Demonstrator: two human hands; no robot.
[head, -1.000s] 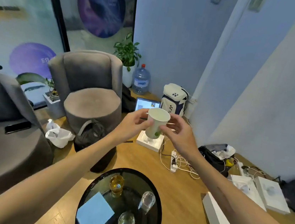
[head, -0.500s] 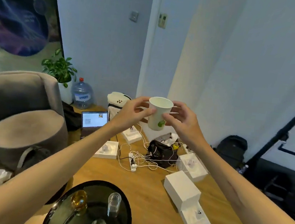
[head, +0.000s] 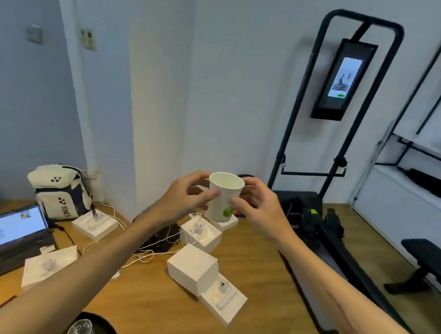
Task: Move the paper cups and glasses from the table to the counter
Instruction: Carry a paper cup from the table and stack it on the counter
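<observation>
While the black round table point(head: 107, 332) shows only as a sliver at the bottom edge, with one clear glass point(head: 80, 330) standing on it, both forearms reach out above it toward the middle of the view. There the paper cup point(head: 223, 196) is held upright in the air, mouth up and long axis vertical, between the two hands. The left hand point(head: 182, 201) pinches its left wall with thumb and curled fingers point(head: 212, 193). The right hand point(head: 257, 208) grips the right wall the same way, thumb on the near side. Both hands sit level with the cup, neither one nearer, so the carry turns on keeping it upright between them.

Beyond the cup lie white boxes point(head: 192, 267), cables and a laptop point(head: 13, 230) on the wooden floor, then a backpack point(head: 62, 192) against the wall and a black exercise frame point(head: 341, 104). No counter is in view yet.

Against the earlier frames, the grip is unchanged, but the view has swung right: the grey chairs and plant are gone, the table has slid almost out of sight, and shelving has come in on the right.
</observation>
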